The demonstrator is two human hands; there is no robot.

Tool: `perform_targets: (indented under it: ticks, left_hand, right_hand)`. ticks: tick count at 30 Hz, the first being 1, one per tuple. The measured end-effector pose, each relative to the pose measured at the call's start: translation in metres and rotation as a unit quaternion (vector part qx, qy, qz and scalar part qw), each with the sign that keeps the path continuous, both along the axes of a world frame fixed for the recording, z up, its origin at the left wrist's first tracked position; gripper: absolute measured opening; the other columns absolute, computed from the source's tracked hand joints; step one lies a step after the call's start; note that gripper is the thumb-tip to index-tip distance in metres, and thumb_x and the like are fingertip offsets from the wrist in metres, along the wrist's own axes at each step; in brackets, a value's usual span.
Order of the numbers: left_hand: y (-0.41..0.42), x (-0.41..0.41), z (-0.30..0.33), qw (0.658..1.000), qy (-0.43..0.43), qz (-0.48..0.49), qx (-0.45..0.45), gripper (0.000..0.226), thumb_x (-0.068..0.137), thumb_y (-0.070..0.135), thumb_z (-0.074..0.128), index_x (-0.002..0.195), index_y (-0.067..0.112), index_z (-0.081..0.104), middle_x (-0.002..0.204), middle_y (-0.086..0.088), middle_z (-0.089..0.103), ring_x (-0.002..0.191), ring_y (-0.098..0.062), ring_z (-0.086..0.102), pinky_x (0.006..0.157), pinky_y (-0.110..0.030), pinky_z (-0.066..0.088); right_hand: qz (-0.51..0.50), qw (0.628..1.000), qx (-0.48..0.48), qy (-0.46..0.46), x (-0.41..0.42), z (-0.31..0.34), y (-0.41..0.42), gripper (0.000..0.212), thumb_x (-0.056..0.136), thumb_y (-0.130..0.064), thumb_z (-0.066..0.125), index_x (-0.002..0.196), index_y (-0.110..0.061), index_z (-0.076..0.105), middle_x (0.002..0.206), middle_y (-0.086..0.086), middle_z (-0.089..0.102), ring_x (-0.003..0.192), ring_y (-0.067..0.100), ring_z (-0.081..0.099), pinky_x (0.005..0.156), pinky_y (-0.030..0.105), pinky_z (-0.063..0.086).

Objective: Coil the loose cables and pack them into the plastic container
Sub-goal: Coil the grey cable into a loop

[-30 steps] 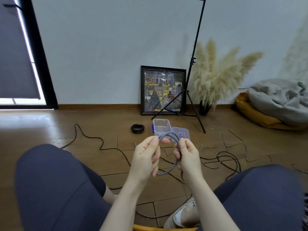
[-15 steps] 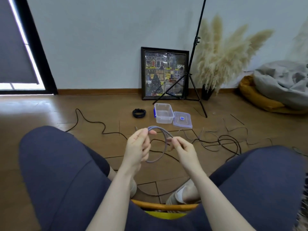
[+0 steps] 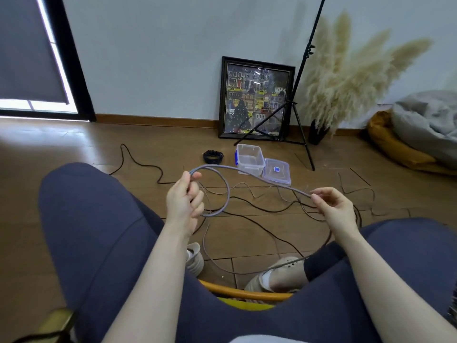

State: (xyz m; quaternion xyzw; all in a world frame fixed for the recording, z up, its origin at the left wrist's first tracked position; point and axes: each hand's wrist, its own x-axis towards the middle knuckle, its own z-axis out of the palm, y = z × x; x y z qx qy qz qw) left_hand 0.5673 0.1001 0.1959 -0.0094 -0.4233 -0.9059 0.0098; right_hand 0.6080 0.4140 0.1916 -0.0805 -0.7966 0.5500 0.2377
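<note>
Open floor between knees and plastic container [image 3: 249, 158]: reach path toward 12 o'clock is crossed by loose cables [image 3: 267, 214] tangled on the floor. Lid [image 3: 277, 170] touches the container at its 4 o'clock; coiled black cable [image 3: 213, 156] near at 9. Tripod [image 3: 300, 115] legs straddle the space behind, 12 to 2 o'clock. Container top is open, unobstructed.

The wall [image 3: 160, 58] is plain and pale, with a wooden baseboard [image 3: 153, 120] along the brown wood floor [image 3: 61, 149]. At left, a dark blind [image 3: 24, 50] covers a window, and bright light comes under it. A framed picture [image 3: 256, 99] leans on the wall, beside a black tripod [image 3: 296, 102], pampas grass [image 3: 346, 78] and a beanbag [image 3: 425, 129].
</note>
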Motion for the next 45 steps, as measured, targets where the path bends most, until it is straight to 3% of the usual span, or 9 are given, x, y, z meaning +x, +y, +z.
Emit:
perform_targets:
  ticks: [4, 8, 12, 18, 27, 30, 34, 39, 45]
  left_hand:
    - [0.004, -0.002, -0.005, 0.998, -0.011, 0.05, -0.046, 0.036, 0.108, 0.032, 0.037, 0.094, 0.012, 0.063, 0.049, 0.009, 0.028, 0.035, -0.005, 0.019, 0.031, -0.016, 0.017]
    - [0.011, 0.0, -0.007, 0.988, 0.031, 0.054, -0.14, 0.035, 0.107, 0.034, 0.038, 0.101, 0.013, 0.065, 0.05, 0.011, 0.031, 0.037, -0.004, 0.021, 0.034, -0.017, 0.019]
    - [0.013, 0.001, -0.011, 0.982, 0.049, 0.021, -0.181, 0.035, 0.108, 0.031, 0.038, 0.098, 0.011, 0.065, 0.049, 0.009, 0.035, 0.035, -0.006, 0.028, 0.035, -0.019, 0.026]
    - [0.024, 0.011, -0.013, 0.967, 0.052, -0.061, -0.242, 0.035, 0.108, 0.028, 0.037, 0.095, 0.005, 0.06, 0.052, -0.005, 0.057, 0.043, -0.023, 0.06, 0.045, -0.028, 0.052]
    - [0.019, 0.011, -0.009, 0.972, 0.023, -0.013, -0.235, 0.032, 0.108, 0.026, 0.037, 0.094, 0.004, 0.057, 0.046, 0.007, 0.035, 0.03, -0.007, 0.028, 0.032, -0.021, 0.034]
    - [0.023, 0.011, -0.009, 0.96, 0.007, 0.015, -0.281, 0.033, 0.107, 0.029, 0.038, 0.093, 0.008, 0.059, 0.052, 0.005, 0.036, 0.036, -0.006, 0.027, 0.036, -0.022, 0.027]
    - [0.025, 0.013, -0.008, 0.941, 0.019, 0.038, -0.335, 0.034, 0.107, 0.03, 0.039, 0.092, 0.012, 0.063, 0.058, 0.005, 0.038, 0.044, -0.007, 0.03, 0.048, -0.027, 0.026]
    - [0.011, 0.009, -0.003, 0.957, -0.013, -0.031, -0.289, 0.037, 0.106, 0.031, 0.042, 0.087, 0.01, 0.067, 0.05, 0.007, 0.032, 0.037, -0.005, 0.021, 0.036, -0.019, 0.019]
    - [0.0, 0.005, -0.001, 0.986, -0.065, -0.026, -0.148, 0.035, 0.107, 0.029, 0.04, 0.085, 0.011, 0.062, 0.049, 0.007, 0.029, 0.036, -0.006, 0.019, 0.033, -0.02, 0.014]
  right_hand:
    - [-0.049, 0.979, 0.195, -0.022, -0.004, -0.014, -0.015, 0.006, 0.089, -0.007, 0.067, 0.083, -0.011, 0.067, 0.084, 0.005, 0.063, 0.083, 0.024, 0.057, 0.072, 0.032, 0.046]
    - [0.008, 0.884, 0.458, -0.093, -0.004, -0.015, -0.043, 0.008, 0.091, -0.017, 0.065, 0.088, -0.01, 0.068, 0.09, 0.003, 0.06, 0.095, 0.025, 0.05, 0.076, 0.036, 0.043]
    - [0.149, 0.813, 0.544, -0.146, 0.0, -0.001, -0.072, 0.009, 0.092, -0.016, 0.06, 0.094, -0.017, 0.069, 0.094, -0.004, 0.055, 0.102, 0.02, 0.045, 0.085, 0.035, 0.042]
    - [0.286, 0.847, 0.437, -0.101, 0.01, 0.034, -0.108, 0.017, 0.088, -0.006, 0.066, 0.087, -0.022, 0.072, 0.082, -0.017, 0.048, 0.094, 0.008, 0.041, 0.085, 0.026, 0.039]
    - [0.196, 0.868, 0.42, -0.177, 0.011, 0.032, -0.101, 0.008, 0.095, -0.019, 0.061, 0.098, -0.024, 0.067, 0.1, -0.008, 0.061, 0.103, 0.014, 0.05, 0.094, 0.033, 0.036]
    - [0.203, 0.951, 0.156, -0.174, 0.018, 0.023, -0.099, 0.019, 0.102, -0.024, 0.049, 0.111, -0.021, 0.065, 0.107, -0.009, 0.069, 0.112, 0.014, 0.06, 0.097, 0.031, 0.042]
    - [0.218, 0.958, -0.08, -0.168, 0.01, 0.015, -0.113, 0.032, 0.103, -0.035, 0.042, 0.117, -0.014, 0.061, 0.085, -0.003, 0.075, 0.09, 0.014, 0.071, 0.082, 0.03, 0.048]
    - [0.055, 0.984, -0.124, -0.113, -0.007, -0.007, -0.105, 0.015, 0.09, -0.015, 0.068, 0.1, -0.009, 0.058, 0.059, -0.002, 0.055, 0.041, 0.006, 0.05, 0.044, 0.015, 0.042]
    - [0.079, 0.994, -0.061, -0.036, -0.011, -0.005, -0.064, 0.013, 0.086, -0.013, 0.073, 0.077, -0.015, 0.064, 0.054, -0.006, 0.058, 0.047, 0.009, 0.049, 0.051, 0.019, 0.044]
